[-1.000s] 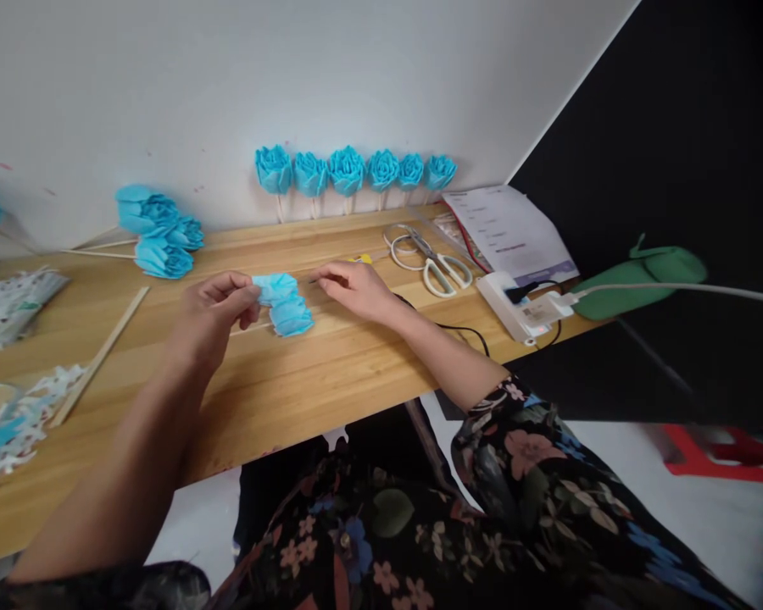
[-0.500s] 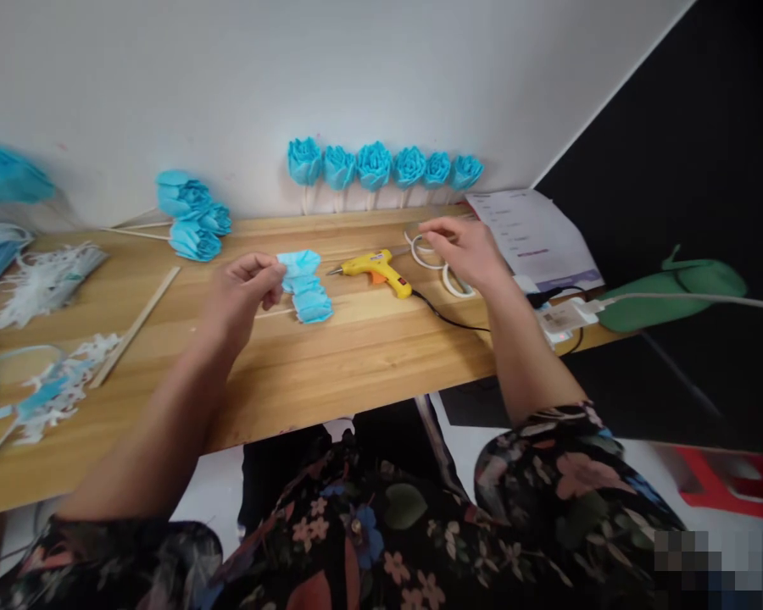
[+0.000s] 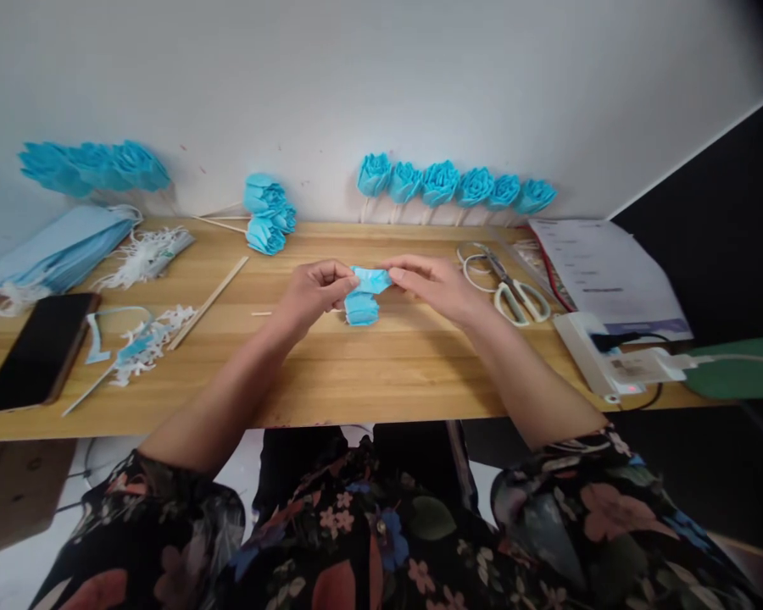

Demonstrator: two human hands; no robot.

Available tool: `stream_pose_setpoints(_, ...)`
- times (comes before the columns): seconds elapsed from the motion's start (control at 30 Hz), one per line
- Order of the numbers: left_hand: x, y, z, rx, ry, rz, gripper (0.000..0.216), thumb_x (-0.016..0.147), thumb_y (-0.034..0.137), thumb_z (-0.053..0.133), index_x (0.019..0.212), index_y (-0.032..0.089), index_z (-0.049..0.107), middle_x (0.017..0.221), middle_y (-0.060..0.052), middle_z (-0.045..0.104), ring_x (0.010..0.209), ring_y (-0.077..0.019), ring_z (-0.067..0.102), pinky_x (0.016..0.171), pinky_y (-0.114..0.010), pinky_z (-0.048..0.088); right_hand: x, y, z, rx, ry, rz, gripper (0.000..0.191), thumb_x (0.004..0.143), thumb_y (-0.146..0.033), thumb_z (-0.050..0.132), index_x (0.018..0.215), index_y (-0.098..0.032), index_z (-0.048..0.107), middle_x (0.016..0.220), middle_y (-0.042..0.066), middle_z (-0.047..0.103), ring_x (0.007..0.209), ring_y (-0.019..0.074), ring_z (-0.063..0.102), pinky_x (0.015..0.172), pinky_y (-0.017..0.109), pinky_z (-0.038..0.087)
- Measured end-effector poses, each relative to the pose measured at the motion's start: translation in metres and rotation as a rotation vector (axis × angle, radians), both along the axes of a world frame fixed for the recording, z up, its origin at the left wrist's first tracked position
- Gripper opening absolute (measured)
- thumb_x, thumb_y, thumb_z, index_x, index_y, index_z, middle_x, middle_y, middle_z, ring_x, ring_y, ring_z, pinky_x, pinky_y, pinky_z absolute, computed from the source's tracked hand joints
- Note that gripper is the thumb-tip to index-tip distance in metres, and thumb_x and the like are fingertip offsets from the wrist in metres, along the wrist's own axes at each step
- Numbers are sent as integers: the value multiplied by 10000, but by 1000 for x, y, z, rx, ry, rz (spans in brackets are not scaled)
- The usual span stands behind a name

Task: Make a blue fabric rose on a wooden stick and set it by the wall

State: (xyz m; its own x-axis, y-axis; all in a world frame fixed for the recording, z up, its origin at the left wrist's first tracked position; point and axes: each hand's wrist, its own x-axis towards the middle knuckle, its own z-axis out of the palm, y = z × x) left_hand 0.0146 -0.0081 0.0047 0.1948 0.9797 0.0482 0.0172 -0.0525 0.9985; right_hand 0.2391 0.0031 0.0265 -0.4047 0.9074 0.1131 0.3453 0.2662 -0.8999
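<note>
Between my two hands, over the middle of the desk, stretches a light blue petal piece (image 3: 372, 280), thin and crumpled like mask fabric. My left hand (image 3: 318, 292) pinches its left end with thumb and fingers. At its right end, the thumb and fingers of my right hand (image 3: 429, 284) are closed on it. Just under it shows another blue petal piece (image 3: 362, 310); whether the two touch, I cannot tell. The yellow glue gun does not show now; my right hand and forearm cover that area.
Several blue flowers on sticks (image 3: 440, 183) lean along the wall. Three more blue flowers (image 3: 267, 216) lie left of them. Scissors (image 3: 512, 288), a white power strip (image 3: 588, 356) and a paper sheet (image 3: 610, 271) are rightward. Leftward are face masks (image 3: 69, 241), a phone (image 3: 35, 352) and a flat wooden stick (image 3: 208, 302).
My right hand has come left from beside the scissors and taken the petal piece's right end. The view has swung left, bringing the phone into sight. The glue gun is now hidden.
</note>
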Motion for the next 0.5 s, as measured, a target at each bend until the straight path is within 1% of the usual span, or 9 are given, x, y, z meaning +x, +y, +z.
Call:
stream_pose_setpoints(0.1,0,2,-2,-1,-11,26,268,665,390,794,690,182,628,498,41,552,436,-67,451,442,-201,320,-8,4,0,-34,16,35,346,850,-539,691,948,-214,756,906,34,748,799,164,637,745,320,506)
stream_pose_setpoints(0.2,0,3,-3,10,-6,47,256,683,380,775,681,185,610,491,48,538,435,-66,446,448,-203,327,-12,7,-4,-63,51,29,322,804,-521,725,870,-206,708,817,13,691,729,141,578,699,301,466)
stream_pose_setpoints(0.33,1,3,-2,22,-16,79,216,676,336,756,672,183,603,501,54,540,443,-64,439,455,-204,335,-17,12,-8,-30,46,-6,256,802,-457,706,783,-206,660,716,-16,607,663,126,510,650,293,411)
stream_pose_setpoints(0.43,1,3,-1,33,-40,99,182,670,306,740,672,181,608,514,52,547,461,-68,448,462,-207,345,-20,14,-7,-10,32,-23,252,799,-450,709,763,-205,661,698,-19,596,647,123,494,638,294,399)
stream_pose_setpoints(0.5,0,3,0,38,-55,100,178,671,307,735,672,181,610,522,50,550,468,-71,453,464,-211,349,-20,14,-6,-28,57,-14,257,797,-460,717,783,-206,682,727,-8,631,675,133,531,666,298,434)
